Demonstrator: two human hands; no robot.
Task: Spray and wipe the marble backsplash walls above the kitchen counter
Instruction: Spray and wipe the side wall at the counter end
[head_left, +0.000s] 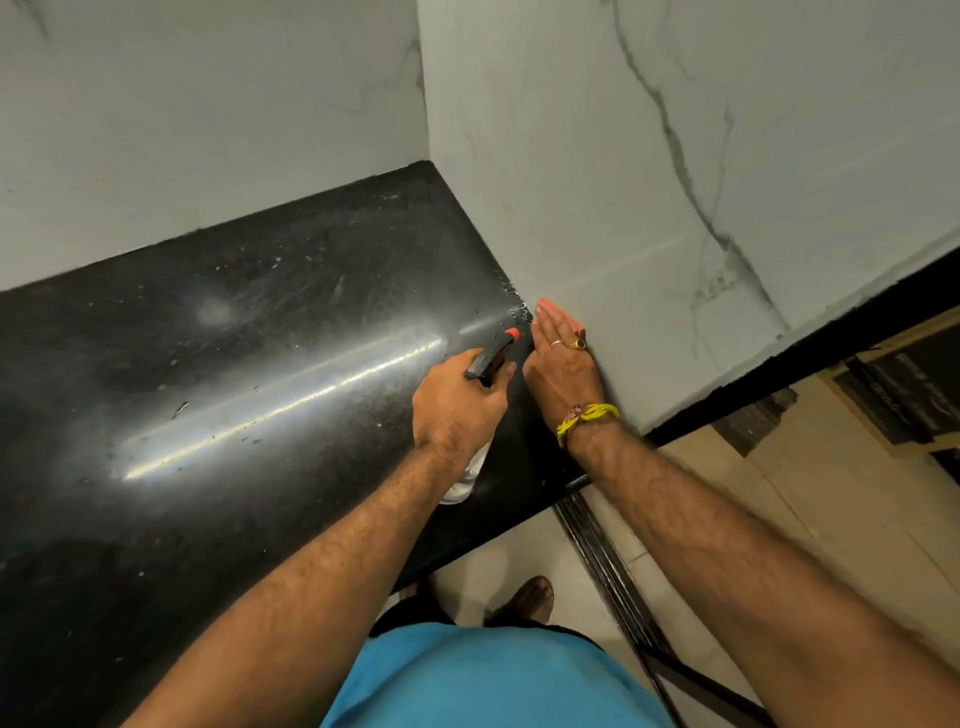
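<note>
1. Blue shirt (483, 675) fills the bottom edge below us, with both forearms reaching out over the black surface (208, 364).
2. Our left hand (457, 405) is wrapped around the spray bottle (491, 358); its red-tipped nozzle points toward the seam where the right marble wall (597, 182) meets the surface.
3. Our right hand (558, 358) lies flat against that wall's base, fingers pressed together, rings and a yellow wrist thread (589, 418) showing. We see no cloth under it and cannot tell if one is hidden.
4. Droplets sit on the surface by the seam. The back marble wall (208, 104) looks dry.
5. To do this well, we judge: lift the nozzle higher up the wall, mist evenly, keep the palm out of the spray path, then wipe top down into the corner.
</note>
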